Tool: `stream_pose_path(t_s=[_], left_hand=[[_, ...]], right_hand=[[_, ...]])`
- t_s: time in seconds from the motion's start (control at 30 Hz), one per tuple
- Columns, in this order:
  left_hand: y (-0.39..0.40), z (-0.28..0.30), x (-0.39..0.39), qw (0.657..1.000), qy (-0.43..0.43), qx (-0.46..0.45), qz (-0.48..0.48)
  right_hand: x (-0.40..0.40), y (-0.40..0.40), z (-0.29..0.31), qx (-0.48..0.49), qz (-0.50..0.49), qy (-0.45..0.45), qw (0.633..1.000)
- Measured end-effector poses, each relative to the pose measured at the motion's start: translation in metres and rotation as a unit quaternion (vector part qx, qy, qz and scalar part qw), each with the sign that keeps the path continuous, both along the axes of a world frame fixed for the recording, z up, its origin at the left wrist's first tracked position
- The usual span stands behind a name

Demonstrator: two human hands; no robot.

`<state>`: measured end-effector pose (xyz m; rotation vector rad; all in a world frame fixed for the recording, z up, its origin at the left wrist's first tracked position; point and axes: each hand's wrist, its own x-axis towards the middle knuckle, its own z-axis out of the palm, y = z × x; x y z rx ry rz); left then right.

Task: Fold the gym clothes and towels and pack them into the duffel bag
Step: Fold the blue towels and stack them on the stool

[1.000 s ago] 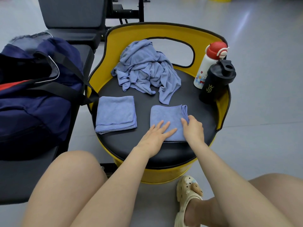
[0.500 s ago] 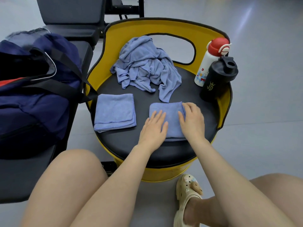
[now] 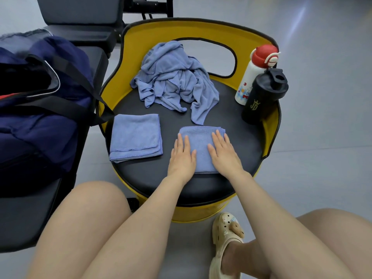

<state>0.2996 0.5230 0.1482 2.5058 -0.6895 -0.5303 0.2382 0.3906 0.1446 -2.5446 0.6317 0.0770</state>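
Pressing flat: head view shows both hands laid palm-down on a small folded towel [image 3: 202, 146] at the near middle of the round black surface [image 3: 237, 150]. Left hand [image 3: 182, 156] covers its left edge, right hand [image 3: 224, 156] its right edge; fingers of each are straight and spread, gripping nothing. Judged purpose: smoothing the last fold so it holds its creases before it is lifted.

A second folded towel [image 3: 135, 136] lies apart to the left, nearest the duffel bag [image 3: 40, 125], likely parked there for an easy transfer. The bag sits on a bench to the left with its mouth open toward the stool, a strap hanging over the yellow rim [image 3: 273, 125].

Unfolded blue pile [image 3: 173, 81] is heaped at the back against the yellow backrest, clear of the working space. Its tail nearly reaches the pressed towel. White bottle [image 3: 253, 77] and black shaker [image 3: 263, 93] stand upright, touching, at the right edge, out of the way.

Folding partly done; nothing visibly packed from this lot.
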Motion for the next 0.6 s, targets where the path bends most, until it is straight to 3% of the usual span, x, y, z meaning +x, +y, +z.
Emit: stream_pose_path(t_s=[0.17, 0.27, 0.4, 0.6], left_hand=[[0.005, 0.008, 0.003, 0.982, 0.048, -0.139, 0.117], [0.008, 0.015, 0.007, 0.965, 0.087, -0.154, 0.193], [0.016, 0.022, 0.004, 0.964, 0.142, -0.130, 0.182], [0.028, 0.032, 0.007, 0.925, 0.213, -0.239, 0.207]], right_hand=[[-0.009, 0.004, 0.014, 0.047, -0.117, -0.076, 0.989], [-0.008, 0.002, 0.025, 0.064, -0.196, -0.046, 0.978], [-0.004, 0.002, 0.029, 0.128, -0.241, 0.023, 0.962], [0.005, 0.012, 0.031, 0.233, -0.286, -0.002, 0.929]])
